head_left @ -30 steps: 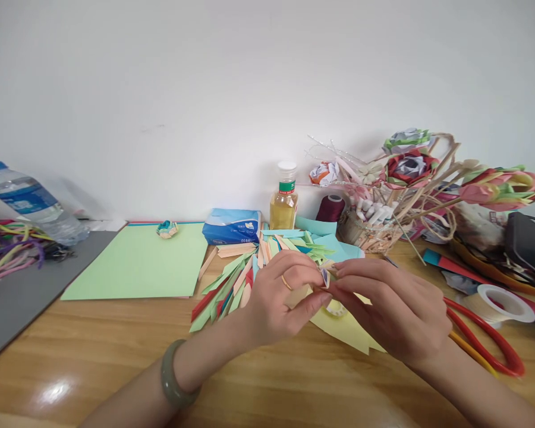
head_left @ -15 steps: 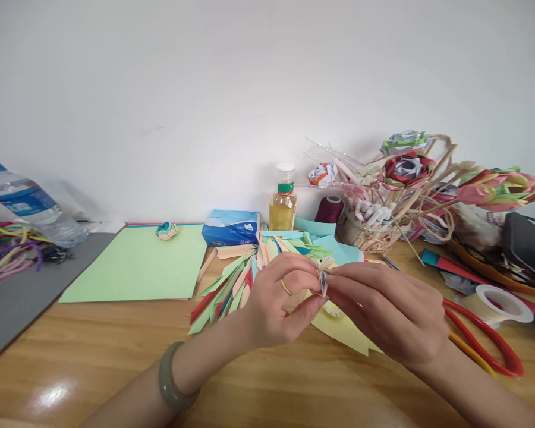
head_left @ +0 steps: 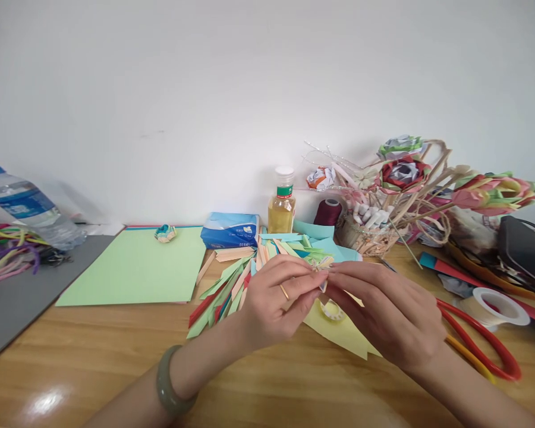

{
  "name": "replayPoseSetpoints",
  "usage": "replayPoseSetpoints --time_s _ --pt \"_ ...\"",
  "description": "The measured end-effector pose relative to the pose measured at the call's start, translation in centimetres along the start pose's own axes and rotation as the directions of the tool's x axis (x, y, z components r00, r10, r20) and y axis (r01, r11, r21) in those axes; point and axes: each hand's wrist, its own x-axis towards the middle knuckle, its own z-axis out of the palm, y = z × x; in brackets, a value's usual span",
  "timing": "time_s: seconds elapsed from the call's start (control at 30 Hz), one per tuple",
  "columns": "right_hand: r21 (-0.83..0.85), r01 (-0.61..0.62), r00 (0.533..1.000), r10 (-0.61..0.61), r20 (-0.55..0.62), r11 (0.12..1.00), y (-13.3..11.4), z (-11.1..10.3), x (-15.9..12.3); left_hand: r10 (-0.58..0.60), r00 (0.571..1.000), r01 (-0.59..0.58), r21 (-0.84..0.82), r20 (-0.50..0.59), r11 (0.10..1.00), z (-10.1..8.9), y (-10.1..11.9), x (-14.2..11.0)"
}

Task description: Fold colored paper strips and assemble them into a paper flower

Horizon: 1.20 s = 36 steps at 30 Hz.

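Between my fingertips is a small folded paper piece, pale with dark and yellow edges, mostly covered by the fingers. My left hand, with a ring on one finger, pinches it from the left. From the right, my right hand grips the same piece with its fingers pressed together. Behind the hands lies a pile of folded paper strips in green, red, peach and blue. Under and behind them are a yellow paper sheet and a roll of tape.
Green paper sheets bear a small folded paper ornament. Further back stand a tissue pack, an oil bottle and a basket of paper flowers. Red-handled scissors and a ribbon spool lie right; a water bottle leans left.
My left thumb has moved up and closed against the forefinger over the paper piece, hiding more of it. The view has shifted slightly.
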Motion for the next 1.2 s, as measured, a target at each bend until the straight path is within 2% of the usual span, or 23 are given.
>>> replayPoseSetpoints --time_s 0.4,1.2 --pt "-0.017 -0.066 0.997 0.067 0.024 0.998 0.19 0.15 -0.13 -0.014 1.0 0.014 0.054 -0.013 0.998 -0.13 0.33 0.24" --pt "0.044 -0.032 0.998 0.03 0.05 0.999 0.24 0.04 0.14 -0.016 1.0 0.017 0.044 -0.006 0.999 -0.18 0.0 -0.01"
